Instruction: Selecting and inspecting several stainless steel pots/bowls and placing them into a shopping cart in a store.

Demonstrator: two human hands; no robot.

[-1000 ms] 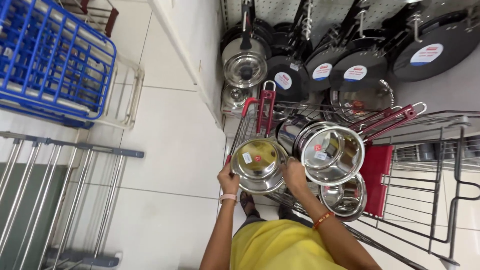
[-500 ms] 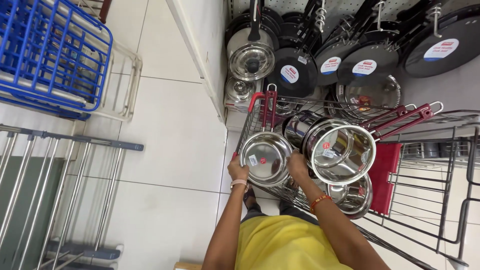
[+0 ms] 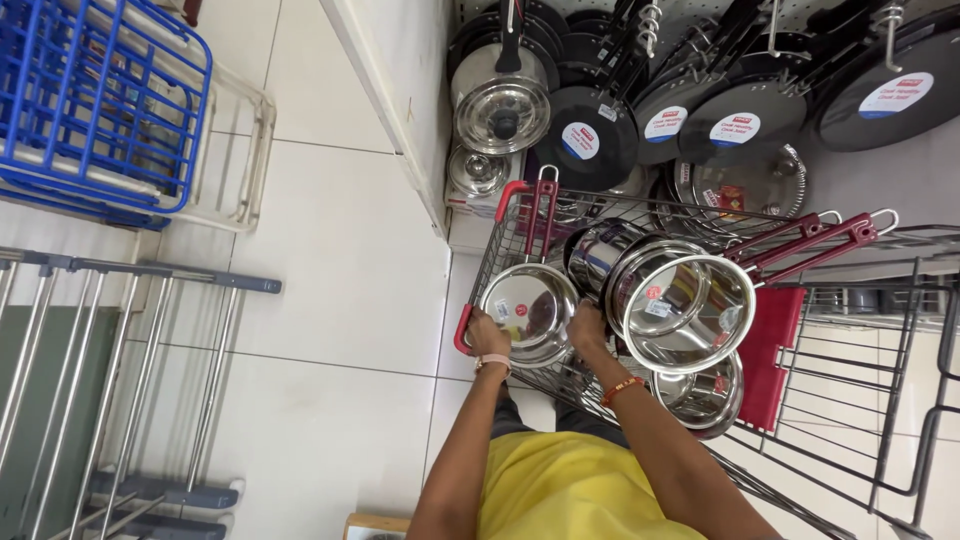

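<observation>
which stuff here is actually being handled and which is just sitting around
In hand:
- left hand and right hand on the steel pan
- wire cart holding it

Lying about:
- blue basket
- hanging black pans
- steel saucepans with red handles

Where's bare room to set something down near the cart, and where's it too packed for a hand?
Free: the white floor tiles between the wire cart, the blue basket and the grey rack. Crowded: the cart, filled with steel pans; both hands, left hand and right hand, grip a steel pan there. The hanging black pans overlap.
</observation>
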